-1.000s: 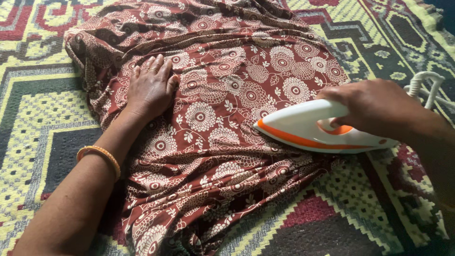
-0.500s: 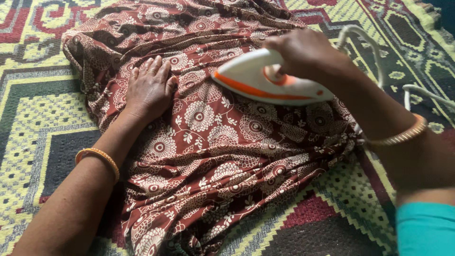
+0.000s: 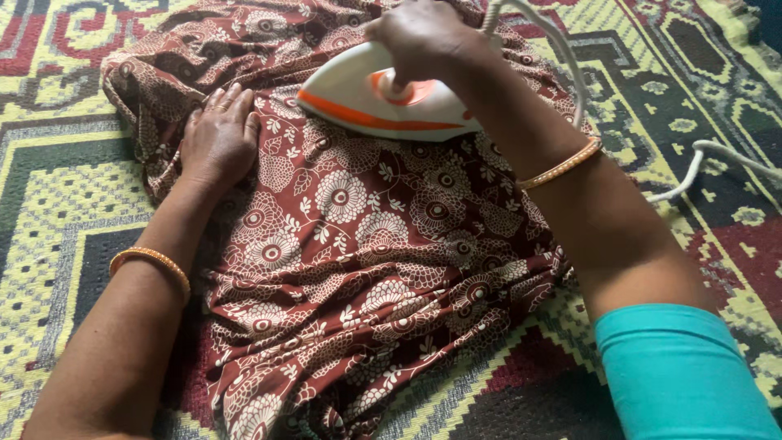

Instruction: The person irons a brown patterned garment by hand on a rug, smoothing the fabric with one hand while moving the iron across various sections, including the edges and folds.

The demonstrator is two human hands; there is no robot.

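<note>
Nearest you, at 6 o'clock, the maroon floral cloth [image 3: 358, 269] lies gathered in loose folds on the patterned rug [image 3: 49, 212]. At 10 o'clock your left hand [image 3: 218, 138] lies flat on it, fingers spread, gripping nothing. At 12 o'clock your right hand [image 3: 423, 37] is closed round the white-and-orange iron [image 3: 383, 102]. The iron's nose points toward those fingers, so a burn is possible; the white cord [image 3: 700, 163] could snag.
</note>
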